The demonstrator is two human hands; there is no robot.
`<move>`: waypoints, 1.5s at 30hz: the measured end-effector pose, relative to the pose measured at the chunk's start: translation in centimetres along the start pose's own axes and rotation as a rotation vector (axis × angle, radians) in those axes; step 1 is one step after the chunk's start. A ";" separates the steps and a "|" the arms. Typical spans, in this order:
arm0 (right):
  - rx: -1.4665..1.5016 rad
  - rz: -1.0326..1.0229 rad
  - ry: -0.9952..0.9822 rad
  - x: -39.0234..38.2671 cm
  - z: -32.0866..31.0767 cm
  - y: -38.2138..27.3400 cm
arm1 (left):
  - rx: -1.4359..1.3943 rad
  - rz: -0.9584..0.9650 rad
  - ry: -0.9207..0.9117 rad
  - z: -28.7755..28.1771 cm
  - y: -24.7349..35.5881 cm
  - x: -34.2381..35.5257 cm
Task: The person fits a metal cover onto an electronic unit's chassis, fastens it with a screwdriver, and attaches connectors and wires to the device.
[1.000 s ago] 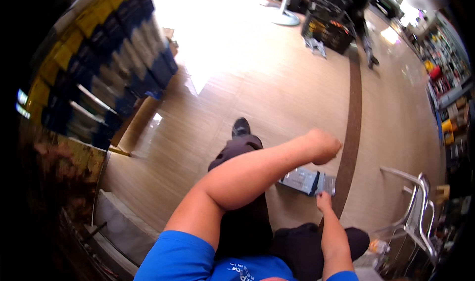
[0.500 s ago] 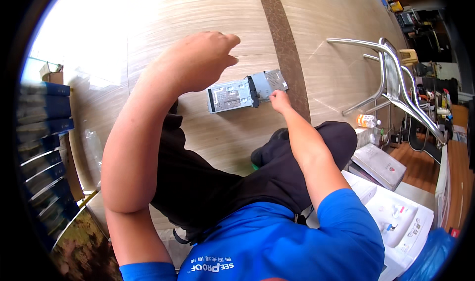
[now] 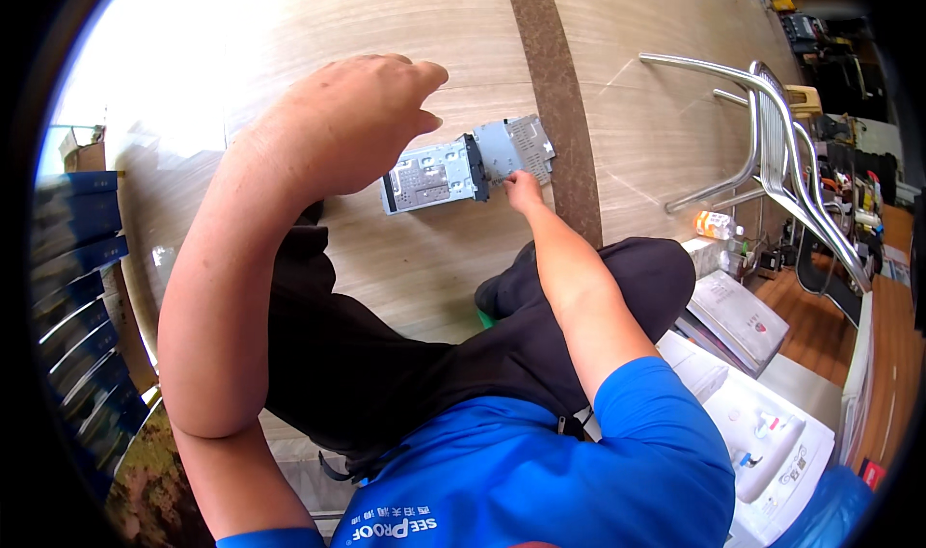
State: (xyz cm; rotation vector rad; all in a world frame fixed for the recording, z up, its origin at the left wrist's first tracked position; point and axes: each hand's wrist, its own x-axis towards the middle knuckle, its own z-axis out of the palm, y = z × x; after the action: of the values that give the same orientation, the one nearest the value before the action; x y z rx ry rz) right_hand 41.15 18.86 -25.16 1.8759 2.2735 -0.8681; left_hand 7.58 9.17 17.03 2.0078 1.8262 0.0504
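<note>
A silvery metal unit [image 3: 424,181] with a black band at one end lies on the floor beyond my folded legs, joined or touching a flat metal plate [image 3: 511,143] with perforations on its right side. My right hand [image 3: 524,189] has closed fingers at the plate's near edge, gripping it. My left hand [image 3: 376,104] is raised in the foreground, just above and left of the unit, with fingers apart and curved and nothing visible in them.
A tubular metal chair [image 3: 767,162] stands at right, near a plastic bottle [image 3: 712,224]. A white appliance [image 3: 757,447] and a pale case [image 3: 733,318] sit beside my right leg. Blue stacked goods [image 3: 77,297] line the left side, on the pale floor [image 3: 627,27] with a brown stripe.
The view has tipped steeply down from a second ago. My left hand moved left and now has fingers apart. In the last half second the unit and right hand shifted slightly leftward in view.
</note>
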 end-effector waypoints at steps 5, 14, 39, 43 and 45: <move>0.013 0.029 -0.013 0.4 1.9 1.0 | 0.008 0.009 -0.074 0.0 0.3 1.2; 0.075 0.079 0.049 1.5 3.7 2.8 | 0.001 0.047 -0.099 0.5 0.4 1.8; 0.090 -0.022 0.321 4.9 -2.6 -0.1 | -0.130 0.091 -0.075 0.7 -0.8 1.7; 0.368 -0.197 0.228 4.4 -7.4 -5.6 | -0.081 0.091 -0.119 1.4 -1.2 1.6; 0.450 -0.264 0.151 1.7 -10.8 -11.0 | -0.046 0.063 -0.132 1.9 -1.8 1.0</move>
State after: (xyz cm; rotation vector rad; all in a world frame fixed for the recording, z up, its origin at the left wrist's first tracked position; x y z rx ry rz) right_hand 33.73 24.28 -12.65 1.8736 2.6350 -1.4237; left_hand 6.65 9.69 14.45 1.9877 1.6661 -0.0212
